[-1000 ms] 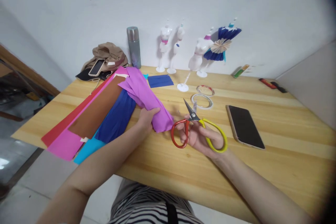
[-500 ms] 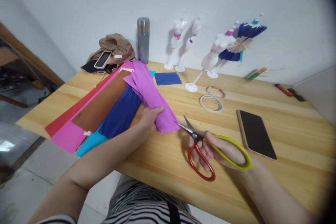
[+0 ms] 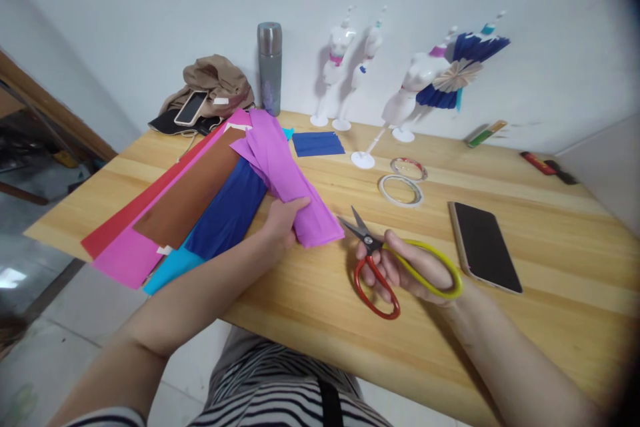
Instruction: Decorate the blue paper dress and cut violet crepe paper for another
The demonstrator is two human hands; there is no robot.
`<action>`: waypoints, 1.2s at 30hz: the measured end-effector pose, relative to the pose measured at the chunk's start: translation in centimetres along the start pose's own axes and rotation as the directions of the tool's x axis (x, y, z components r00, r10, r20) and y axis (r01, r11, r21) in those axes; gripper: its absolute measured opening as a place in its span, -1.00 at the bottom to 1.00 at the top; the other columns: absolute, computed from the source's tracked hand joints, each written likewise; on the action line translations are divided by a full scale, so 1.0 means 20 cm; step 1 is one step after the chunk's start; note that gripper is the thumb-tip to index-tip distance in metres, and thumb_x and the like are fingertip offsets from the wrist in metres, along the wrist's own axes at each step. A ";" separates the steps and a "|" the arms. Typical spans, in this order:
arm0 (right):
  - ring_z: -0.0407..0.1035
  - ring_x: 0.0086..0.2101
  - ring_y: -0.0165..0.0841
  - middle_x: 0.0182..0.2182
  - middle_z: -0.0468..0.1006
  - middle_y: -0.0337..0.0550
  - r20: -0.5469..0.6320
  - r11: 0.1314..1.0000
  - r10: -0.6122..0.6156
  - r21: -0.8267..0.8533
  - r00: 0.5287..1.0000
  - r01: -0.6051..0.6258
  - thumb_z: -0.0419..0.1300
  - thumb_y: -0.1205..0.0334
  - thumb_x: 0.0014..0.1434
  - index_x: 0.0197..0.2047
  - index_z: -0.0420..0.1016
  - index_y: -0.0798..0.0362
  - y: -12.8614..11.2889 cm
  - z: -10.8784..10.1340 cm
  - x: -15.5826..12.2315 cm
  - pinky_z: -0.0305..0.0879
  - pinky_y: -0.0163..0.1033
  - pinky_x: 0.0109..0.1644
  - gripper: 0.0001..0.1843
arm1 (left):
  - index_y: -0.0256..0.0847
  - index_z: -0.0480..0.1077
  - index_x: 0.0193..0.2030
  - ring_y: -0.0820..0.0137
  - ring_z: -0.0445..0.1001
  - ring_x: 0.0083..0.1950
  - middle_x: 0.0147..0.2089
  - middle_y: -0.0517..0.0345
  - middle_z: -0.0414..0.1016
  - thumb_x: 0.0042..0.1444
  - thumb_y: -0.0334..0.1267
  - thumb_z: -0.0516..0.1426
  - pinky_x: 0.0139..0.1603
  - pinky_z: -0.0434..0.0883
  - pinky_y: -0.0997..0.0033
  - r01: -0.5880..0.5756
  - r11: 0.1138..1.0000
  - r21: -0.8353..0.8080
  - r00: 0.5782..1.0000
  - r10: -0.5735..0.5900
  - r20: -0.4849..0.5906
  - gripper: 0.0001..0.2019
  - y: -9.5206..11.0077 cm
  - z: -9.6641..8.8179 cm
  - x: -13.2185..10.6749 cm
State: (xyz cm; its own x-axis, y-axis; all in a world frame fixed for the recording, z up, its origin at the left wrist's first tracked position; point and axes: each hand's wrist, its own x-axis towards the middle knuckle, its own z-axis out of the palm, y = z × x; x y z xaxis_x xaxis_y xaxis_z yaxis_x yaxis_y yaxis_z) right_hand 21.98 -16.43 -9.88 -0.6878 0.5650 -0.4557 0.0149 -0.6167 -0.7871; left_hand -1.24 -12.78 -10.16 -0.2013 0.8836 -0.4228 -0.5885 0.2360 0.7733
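My left hand (image 3: pixel 284 221) grips the near end of a folded length of purple crepe paper (image 3: pixel 285 167), thumb on top and fingers underneath. In my right hand (image 3: pixel 400 260) is a pair of scissors (image 3: pixel 369 240) with one red and one yellow handle loop. The blades stand partly apart, their tips just right of the paper's near corner. Left of the purple piece lie folded sheets in dark blue (image 3: pixel 227 210), brown (image 3: pixel 193 193), red (image 3: pixel 145 203), pink (image 3: pixel 127 257) and light blue (image 3: pixel 173 270). A small dark blue piece (image 3: pixel 319 144) lies flat farther back.
White mannequin stands (image 3: pixel 410 90) line the wall, one wearing a blue pleated paper dress (image 3: pixel 443 97). Two tape rolls (image 3: pixel 400 191) and a large phone (image 3: pixel 486 247) lie on the right. A thermos (image 3: pixel 270 70), a brown cloth bag (image 3: pixel 215 80) and a smaller phone (image 3: pixel 191 109) are at the back left.
The scissors have shifted slightly, and their blades are a little closer together. My left hand keeps its hold on the purple paper. The whole view has tilted slightly downward.
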 end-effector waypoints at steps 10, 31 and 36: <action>0.47 -0.55 -0.36 -0.38 0.61 -0.05 0.119 0.957 -0.066 -0.275 0.991 0.097 0.15 -0.35 0.26 -0.03 0.46 0.10 -0.04 -0.01 -0.14 0.46 -0.21 -0.40 -0.38 | -0.15 0.47 -0.16 0.20 0.61 -0.01 -0.26 0.12 0.62 -0.03 -0.59 0.24 0.12 0.54 0.16 0.041 0.998 -0.055 0.997 -0.044 -0.061 -0.67 0.05 0.04 -0.03; 0.46 -0.60 -0.34 -0.46 0.60 -0.07 -0.015 0.976 -0.050 -0.213 0.999 0.046 0.18 -0.45 0.15 -0.09 0.42 0.09 -0.01 0.00 -0.06 0.36 -0.28 -0.54 -0.29 | -0.13 0.49 -0.09 0.17 0.62 -0.05 -0.21 0.08 0.63 -0.07 -0.55 0.25 0.03 0.56 0.14 0.030 0.999 -0.033 0.999 -0.031 -0.024 -0.62 0.01 0.02 -0.04; 0.46 -0.63 -0.34 -0.48 0.56 -0.13 -0.017 0.987 -0.082 -0.137 0.996 0.079 0.17 -0.47 0.14 -0.09 0.38 0.09 0.03 0.01 -0.01 0.37 -0.30 -0.57 -0.27 | -0.16 0.49 -0.16 0.17 0.62 -0.03 -0.24 0.08 0.63 -0.07 -0.54 0.28 0.12 0.52 0.14 -0.005 1.000 -0.031 1.000 0.006 0.022 -0.68 0.01 0.02 -0.06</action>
State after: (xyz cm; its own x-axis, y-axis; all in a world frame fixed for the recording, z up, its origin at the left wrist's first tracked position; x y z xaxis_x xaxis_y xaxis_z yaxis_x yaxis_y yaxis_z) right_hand 22.05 -17.03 -10.20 -0.6740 0.6232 -0.3966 0.0594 -0.4894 -0.8700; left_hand -0.70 -13.60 -9.36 -0.1874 0.8937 -0.4077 -0.6111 0.2188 0.7607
